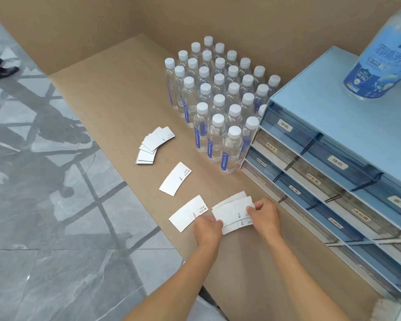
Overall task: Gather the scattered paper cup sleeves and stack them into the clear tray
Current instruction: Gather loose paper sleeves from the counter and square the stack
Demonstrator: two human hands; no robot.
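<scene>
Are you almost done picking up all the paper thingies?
Not yet. Both hands, left hand and right hand, are squaring up a small bundle of sleeves. Two loose sleeves and a fanned pile remain. No clear tray shows.

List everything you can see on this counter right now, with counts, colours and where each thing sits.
Water bottles: about thirty, clear with white caps, back centre.
Drawer organiser: one, light blue, right side.
Large bottle: one, clear with blue label, on the organiser.
Fanned cup sleeves: several, white, left of the bottles.
Single cup sleeves: two, white, mid counter and nearer.
Gathered sleeve stack: several, white, between both hands.
Left hand: grip on the stack.
Right hand: grip on the stack.
</scene>
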